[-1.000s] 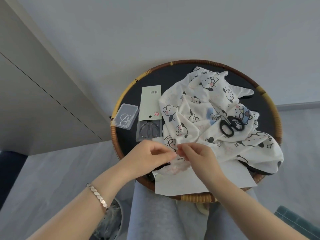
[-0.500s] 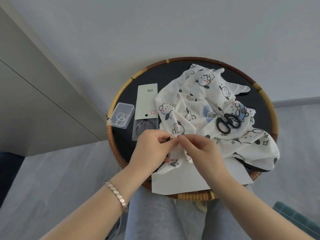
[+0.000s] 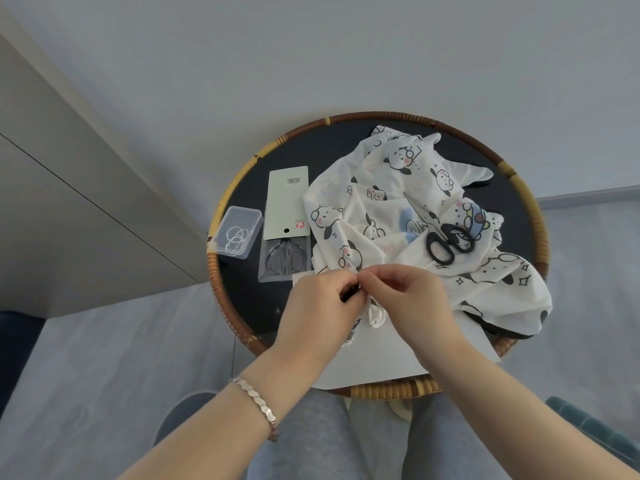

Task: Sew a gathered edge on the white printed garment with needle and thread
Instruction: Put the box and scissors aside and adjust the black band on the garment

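Head view, looking down on a round table (image 3: 533, 216) with a woven rattan rim and a dark top. The white printed garment (image 3: 391, 216) (cartoon dog faces in black, pink and blue) lies crumpled over the table from about 12 o'clock round to 4 o'clock, with its near edge drawn toward 6 o'clock, where both hands meet. The left hand (image 3: 318, 306) and the right hand (image 3: 412, 299) are closed fingertip to fingertip, each pinching a small bunched fold of the garment's edge; a gathered tuft of the cloth hangs just below the point of contact. Needle and thread cannot be made out between the fingers (too fine at this size). A black-handled pair of scissors (image 3: 446, 242) rests on the garment at about 3 o'clock, blades pointing toward the centre of the table. At 9 o'clock, a clear plastic box (image 3: 237, 232) holding thin looped wire or thread lies on the dark top, just beside a packaged small pair of scissors (image 3: 285, 225) on a pale card with a barcode at its far end. A white sheet of paper (image 3: 377, 365) lies under the hands and the garment's near edge, reaching the rim at 6 o'clock. The left wrist wears a metal link bracelet (image 3: 258, 407). Grey-clad knees (image 3: 311, 441) show beneath the table's near rim.
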Tool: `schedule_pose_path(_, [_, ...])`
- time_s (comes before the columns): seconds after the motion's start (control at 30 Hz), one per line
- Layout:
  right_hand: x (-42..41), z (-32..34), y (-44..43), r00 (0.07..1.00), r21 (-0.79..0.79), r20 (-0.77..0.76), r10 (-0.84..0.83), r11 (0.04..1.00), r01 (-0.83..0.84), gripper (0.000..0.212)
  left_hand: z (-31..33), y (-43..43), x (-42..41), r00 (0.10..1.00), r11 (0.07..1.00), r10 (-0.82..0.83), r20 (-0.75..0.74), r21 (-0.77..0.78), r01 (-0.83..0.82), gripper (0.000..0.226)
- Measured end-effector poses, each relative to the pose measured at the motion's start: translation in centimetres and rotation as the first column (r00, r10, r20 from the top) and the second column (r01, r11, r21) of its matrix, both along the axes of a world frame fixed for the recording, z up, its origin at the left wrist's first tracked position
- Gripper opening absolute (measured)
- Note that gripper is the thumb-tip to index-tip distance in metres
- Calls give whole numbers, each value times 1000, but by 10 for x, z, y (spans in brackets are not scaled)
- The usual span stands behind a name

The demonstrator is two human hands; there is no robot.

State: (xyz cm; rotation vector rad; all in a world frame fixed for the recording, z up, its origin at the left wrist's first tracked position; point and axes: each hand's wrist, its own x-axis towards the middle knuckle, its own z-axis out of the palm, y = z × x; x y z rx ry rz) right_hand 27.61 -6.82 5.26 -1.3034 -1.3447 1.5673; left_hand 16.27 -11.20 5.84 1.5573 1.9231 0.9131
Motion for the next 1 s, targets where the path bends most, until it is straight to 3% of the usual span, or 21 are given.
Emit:
schedule_pose_path(0.17, [1, -4, -2, 1000, 11, 19, 23, 1000, -24, 14, -8, -4, 1, 987, 994, -8, -158, 108, 25, 13])
schedule_pose_path(0.3, [2, -5, -2, 991, 42, 109, 72, 996, -77, 16, -10, -5, 2, 965, 994, -49, -259, 83, 72, 18])
schedule_pose_path(0.33, [3, -5, -2, 991, 50, 111, 71, 996, -77, 18, -8, -5, 2, 973, 996, -54, -223, 62, 69, 15])
schedule_pose_path(0.4, [5, -3, -2, 994, 60, 90, 67, 996, -73, 22, -1, -3, 0, 999, 1000, -17, 28, -11, 17, 12])
schedule_pose_path(0.47, [5, 0, -2, 995, 73, 62, 83, 994, -87, 23, 7, 1, -4, 943, 995, 80, 324, -82, -56, 10])
schedule_pose_path(0.57, [5, 2, -5, 994, 97, 62, 85, 991, -90, 22, 13, 7, -9, 852, 984, 164, 497, -140, -108, 4])
schedule_pose_path(0.8, [6, 3, -5, 997, 71, 29, 75, 994, -77, 15, 11, 8, -9, 852, 986, 164, 498, -119, -121, 9])
schedule_pose_path(1.0, [8, 11, 0, 982, -102, -107, 156, 981, -167, 14, 14, 7, -15, 931, 998, 34, 363, 32, -49, 18])
